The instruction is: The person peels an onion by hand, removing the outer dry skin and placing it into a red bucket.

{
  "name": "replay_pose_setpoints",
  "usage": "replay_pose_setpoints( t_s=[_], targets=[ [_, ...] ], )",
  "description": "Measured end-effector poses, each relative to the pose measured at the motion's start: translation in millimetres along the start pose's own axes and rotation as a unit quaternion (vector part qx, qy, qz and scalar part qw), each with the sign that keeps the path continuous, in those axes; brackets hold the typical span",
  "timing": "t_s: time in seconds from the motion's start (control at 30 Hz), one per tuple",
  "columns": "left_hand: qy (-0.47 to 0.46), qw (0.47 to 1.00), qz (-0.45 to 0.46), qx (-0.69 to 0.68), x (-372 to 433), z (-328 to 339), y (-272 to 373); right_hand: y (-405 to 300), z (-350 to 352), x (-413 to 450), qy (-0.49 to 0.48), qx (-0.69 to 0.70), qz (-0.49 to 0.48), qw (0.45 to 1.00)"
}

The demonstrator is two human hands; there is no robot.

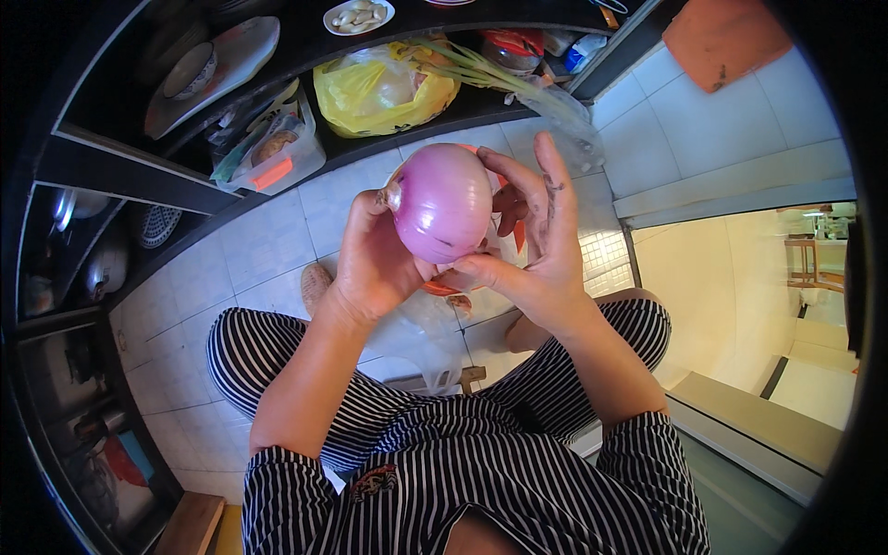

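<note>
A peeled, shiny purple onion (444, 201) is held up in front of me, its pale, dry end pointing left. My left hand (380, 260) grips it from the left and below, the thumb beside that end. At the onion's lower right, my right hand (544, 236) has its thumb against or very near the skin, with its fingers spread and dark smudges on them. Behind and below the onion, partly hidden by my hands, is a red-orange and whitish container or bag. Clear plastic (423, 340) and a bit of onion skin (460, 302) show beneath my hands.
Ahead, a dark shelf holds a yellow plastic bag (385, 94), green onions (485, 69), a clear plastic bin (295, 152) and a bowl of garlic cloves (359, 16). Dark cabinets (139, 166) stand at left. My knees flank the tiled floor (263, 236); a doorway is at right.
</note>
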State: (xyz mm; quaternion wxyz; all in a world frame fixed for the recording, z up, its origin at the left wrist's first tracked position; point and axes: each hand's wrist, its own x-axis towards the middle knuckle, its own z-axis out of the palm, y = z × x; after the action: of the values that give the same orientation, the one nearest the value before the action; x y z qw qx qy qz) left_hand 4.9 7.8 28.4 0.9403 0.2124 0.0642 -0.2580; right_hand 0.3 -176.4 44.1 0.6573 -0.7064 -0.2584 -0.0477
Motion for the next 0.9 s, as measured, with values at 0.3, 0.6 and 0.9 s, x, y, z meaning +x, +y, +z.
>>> replay_pose_setpoints(
  t_s=[0.3,0.6,0.9],
  targets=[
    [-0.011,0.991,-0.047,-0.125,2.4,-9.0,-2.3,-2.2,-0.2,3.2,0.018,0.012,0.0,1.0],
    [0.083,0.995,-0.004,0.055,0.9,7.4,-6.8,-4.7,-21.4,9.2,0.005,-0.004,0.075,0.997],
    [0.069,0.956,0.181,0.22,-2.1,2.9,-14.3,6.4,-10.4,7.9,-0.025,-0.067,0.05,0.996]
  ],
)
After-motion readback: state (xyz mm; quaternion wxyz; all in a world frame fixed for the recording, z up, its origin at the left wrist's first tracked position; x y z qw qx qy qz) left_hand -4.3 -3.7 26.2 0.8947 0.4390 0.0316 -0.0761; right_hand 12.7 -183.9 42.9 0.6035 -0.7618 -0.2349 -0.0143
